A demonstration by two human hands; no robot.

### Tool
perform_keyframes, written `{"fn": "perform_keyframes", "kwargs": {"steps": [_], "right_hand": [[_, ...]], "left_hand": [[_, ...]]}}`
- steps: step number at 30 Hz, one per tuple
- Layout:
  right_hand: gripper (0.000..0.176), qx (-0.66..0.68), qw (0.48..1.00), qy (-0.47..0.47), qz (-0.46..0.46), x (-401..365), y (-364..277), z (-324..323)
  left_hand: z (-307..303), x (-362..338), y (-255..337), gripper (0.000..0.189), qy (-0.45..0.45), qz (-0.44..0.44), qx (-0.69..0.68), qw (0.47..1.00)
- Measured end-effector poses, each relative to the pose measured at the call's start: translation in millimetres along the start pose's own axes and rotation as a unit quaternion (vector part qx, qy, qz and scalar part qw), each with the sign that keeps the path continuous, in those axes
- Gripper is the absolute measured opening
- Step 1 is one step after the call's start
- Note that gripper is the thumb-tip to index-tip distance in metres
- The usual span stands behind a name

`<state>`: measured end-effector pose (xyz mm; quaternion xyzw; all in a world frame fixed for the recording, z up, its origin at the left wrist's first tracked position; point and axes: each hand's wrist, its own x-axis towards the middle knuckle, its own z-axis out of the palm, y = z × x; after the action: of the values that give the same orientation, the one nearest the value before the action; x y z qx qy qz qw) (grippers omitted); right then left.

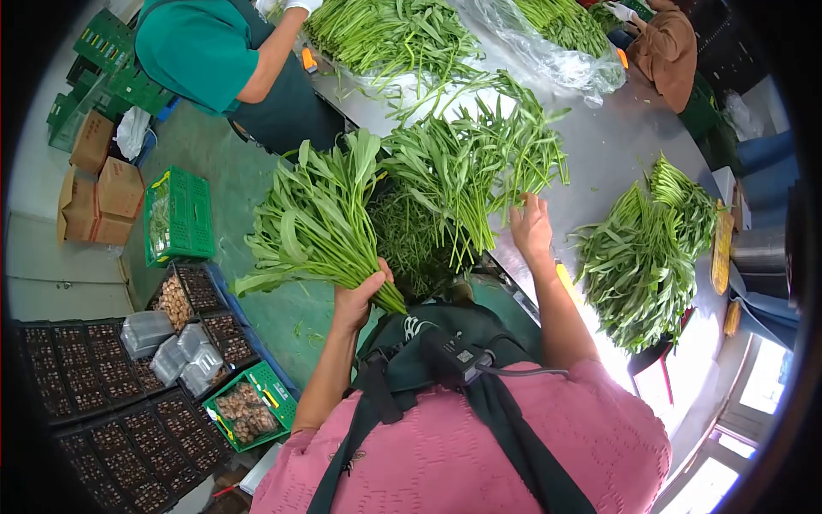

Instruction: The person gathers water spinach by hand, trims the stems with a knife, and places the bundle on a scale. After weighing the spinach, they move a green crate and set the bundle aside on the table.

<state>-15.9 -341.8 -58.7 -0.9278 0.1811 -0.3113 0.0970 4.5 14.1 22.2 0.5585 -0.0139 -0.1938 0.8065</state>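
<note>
A thick bunch of water spinach [312, 223] is gripped by its stem ends in my left hand [364, 295], its leaves fanning up and left. My right hand [531, 230] is at the table's near edge, fingers curled together at the right side of a loose pile of water spinach [467, 163]. Whatever those fingertips pinch is too small to make out. Stems from this pile hang over the table edge. Below it, between my hands, a dark container holds more thin greens [407, 236].
Bundled greens [642, 257] lie on the metal table [599, 146] at right, near a yellow-handled tool [565, 281]. Across it are more greens [394, 38], plastic film [556, 60] and two co-workers, one in a green shirt [197, 51]. Crates [180, 214] and boxes stand on the left floor.
</note>
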Motion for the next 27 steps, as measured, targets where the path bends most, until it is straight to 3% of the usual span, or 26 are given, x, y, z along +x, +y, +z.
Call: {"fn": "perform_keyframes", "kwargs": {"steps": [2, 4, 5, 6, 8, 9, 10, 12, 14, 16, 17, 20, 22, 25, 27], "right_hand": [[0.034, 0.030, 0.998, -0.041, 0.038, 8.4, -23.6, -21.0], [0.037, 0.076, 0.933, -0.318, 0.153, 9.1, -40.7, -25.7], [0.044, 0.043, 0.930, -0.345, 0.117, 7.4, -52.2, -24.3], [0.044, 0.042, 0.930, -0.344, 0.120, 0.1, -57.8, -19.9], [0.049, -0.064, 0.972, -0.221, -0.056, -21.4, -60.5, 0.4], [0.051, -0.045, 0.983, -0.157, -0.088, -22.0, -59.7, 5.4], [0.051, -0.044, 0.983, -0.156, -0.091, -20.2, -56.6, 9.9], [0.048, 0.058, 0.963, -0.264, 0.005, -16.3, -54.1, 14.3], [0.038, 0.093, 0.967, -0.236, 0.024, -9.2, -48.7, 10.8], [0.028, 0.249, 0.952, -0.150, 0.097, 15.0, -51.3, -15.1], [0.019, 0.261, 0.951, -0.105, 0.126, 25.6, -60.0, -32.2], [0.019, 0.304, 0.934, -0.055, 0.181, 44.3, -65.5, -64.2], [0.018, 0.282, 0.940, -0.037, 0.191, 41.4, -60.7, -68.2], [0.023, 0.151, 0.962, -0.170, 0.155, 17.9, -26.5, -40.5], [0.023, 0.130, 0.962, -0.192, 0.143, 3.1, -11.7, -27.5]], "left_hand": [[-2.1, -0.2, -1.2, 0.030, -0.010, 0.004, 0.006, 1.000], [-3.4, -1.8, -1.7, 0.030, -0.009, -0.006, 0.004, 1.000], [-3.0, 0.1, -1.2, 0.030, -0.014, -0.009, 0.001, 1.000], [-1.4, 0.7, -0.4, 0.030, -0.017, -0.010, 0.001, 1.000], [2.2, -0.2, 1.7, 0.029, -0.005, -0.011, -0.002, 1.000], [2.6, -0.1, 1.7, 0.029, -0.005, -0.010, -0.002, 1.000], [2.8, 0.3, 1.6, 0.029, -0.009, -0.007, -0.003, 1.000], [0.9, -1.1, 1.2, 0.029, -0.009, -0.005, -0.004, 1.000], [-1.1, -1.7, -1.4, 0.028, -0.009, 0.003, -0.004, 1.000], [-3.8, -2.7, -3.1, 0.029, -0.001, 0.003, -0.005, 1.000], [-4.7, -3.7, -3.5, 0.029, 0.004, 0.002, -0.005, 1.000], [-4.2, -5.0, -2.9, 0.031, 0.011, 0.005, -0.014, 1.000], [-3.9, -5.6, -3.2, 0.032, 0.011, -0.001, -0.018, 1.000], [-4.0, -3.8, -4.8, 0.033, 0.004, -0.011, -0.029, 1.000], [-2.8, -2.6, -5.0, 0.034, -0.002, -0.014, -0.036, 0.999]]}}
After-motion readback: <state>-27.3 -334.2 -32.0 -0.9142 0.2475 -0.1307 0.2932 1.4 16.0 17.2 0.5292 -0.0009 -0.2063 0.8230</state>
